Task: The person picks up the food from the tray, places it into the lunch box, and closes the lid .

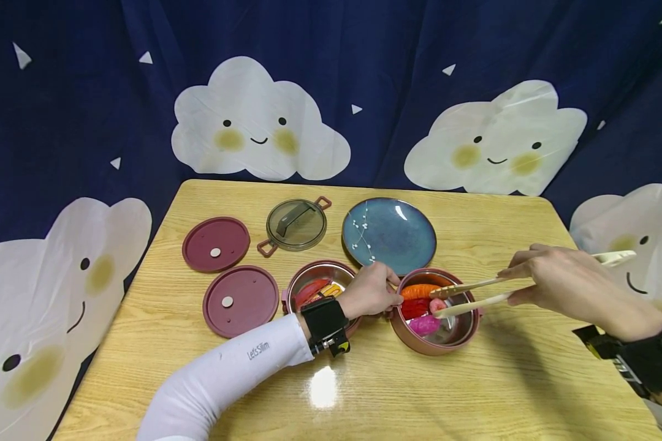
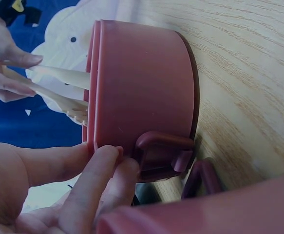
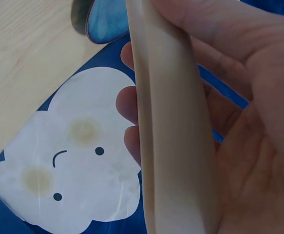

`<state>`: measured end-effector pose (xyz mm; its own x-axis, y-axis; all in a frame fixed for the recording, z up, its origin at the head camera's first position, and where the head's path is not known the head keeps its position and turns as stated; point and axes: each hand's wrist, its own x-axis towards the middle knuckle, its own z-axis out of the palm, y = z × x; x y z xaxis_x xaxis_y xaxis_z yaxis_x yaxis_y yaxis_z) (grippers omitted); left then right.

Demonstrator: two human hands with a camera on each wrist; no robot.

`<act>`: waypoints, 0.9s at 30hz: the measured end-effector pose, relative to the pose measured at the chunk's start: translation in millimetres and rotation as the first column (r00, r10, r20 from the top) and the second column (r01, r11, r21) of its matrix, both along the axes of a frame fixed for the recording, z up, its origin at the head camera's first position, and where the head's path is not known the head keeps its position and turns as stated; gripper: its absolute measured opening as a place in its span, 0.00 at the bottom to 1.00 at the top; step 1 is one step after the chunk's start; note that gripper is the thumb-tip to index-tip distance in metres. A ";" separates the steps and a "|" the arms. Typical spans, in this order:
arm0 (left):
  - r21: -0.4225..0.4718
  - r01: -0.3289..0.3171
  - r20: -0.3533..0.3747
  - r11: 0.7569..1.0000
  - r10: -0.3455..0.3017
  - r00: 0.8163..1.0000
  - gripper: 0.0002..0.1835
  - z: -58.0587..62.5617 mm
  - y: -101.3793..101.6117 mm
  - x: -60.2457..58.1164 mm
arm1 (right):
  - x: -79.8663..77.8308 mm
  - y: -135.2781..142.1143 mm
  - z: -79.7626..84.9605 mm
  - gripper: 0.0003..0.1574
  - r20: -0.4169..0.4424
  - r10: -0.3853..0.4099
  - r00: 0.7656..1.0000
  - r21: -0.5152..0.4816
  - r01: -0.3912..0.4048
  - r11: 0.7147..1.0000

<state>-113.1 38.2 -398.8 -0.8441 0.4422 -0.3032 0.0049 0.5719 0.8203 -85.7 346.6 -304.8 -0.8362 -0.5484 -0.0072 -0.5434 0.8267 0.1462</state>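
Observation:
My left hand (image 1: 371, 289) pinches the near-left rim of the right-hand pink pot (image 1: 433, 348), thumb inside and fingers outside in the left wrist view. In my right hand (image 1: 557, 285) is a pair of cream tongs (image 1: 477, 302), spread apart, with the tips over the pot's opening. One tip has teeth in the left wrist view. Inside that pot lie an orange ridged toy piece (image 1: 418, 291), a red one (image 1: 414, 309), a purple one (image 1: 425, 325) and a small pink piece (image 1: 437, 305) between the tongs' tips.
Left of it stands another pink pot (image 1: 321, 264) with red and yellow pieces, partly behind my left wrist. Beyond are a blue plate (image 1: 399, 236) and a glass lid (image 1: 309, 236). Two maroon lids (image 1: 216, 236) lie at the left. A cloud-patterned curtain hangs behind the table.

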 end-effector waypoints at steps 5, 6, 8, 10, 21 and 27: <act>-0.002 0.001 -0.014 1.000 -0.001 1.000 0.16 0.6 -0.5 0.2 | 1.7 1.3 2.9 0.26 -0.017 -0.013 1.000 -0.010 0.013 1.000; -0.005 0.001 -0.017 1.000 -0.001 1.000 0.16 0.4 -0.5 0.1 | 1.9 1.8 3.2 0.26 -0.031 -0.006 1.000 -0.014 0.005 1.000; -0.011 0.002 -0.019 1.000 -0.002 1.000 0.16 0.0 -0.4 -0.2 | 2.5 3.0 3.8 0.27 -0.058 0.008 0.998 -0.027 -0.009 1.000; -0.015 0.003 -0.020 1.000 -0.004 1.000 0.16 -0.4 -0.3 -0.3 | 2.9 4.2 4.3 0.27 -0.086 0.018 0.996 -0.039 -0.021 0.999; -0.007 -0.002 -0.015 1.000 0.002 1.000 0.16 -0.6 -0.7 0.2 | -2.0 11.0 9.9 0.28 -0.163 0.011 0.987 -0.085 -0.025 0.996; -0.011 -0.006 -0.020 1.000 0.006 1.000 0.17 0.1 -2.1 0.7 | -8.6 16.1 10.4 0.29 -0.209 0.070 0.975 -0.114 -0.095 0.989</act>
<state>-112.4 36.2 -398.7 -0.8526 0.4339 -0.2913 0.0175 0.5808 0.8139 -94.3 362.7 -294.4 -0.7647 -0.6017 0.2307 -0.5798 0.7987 0.1610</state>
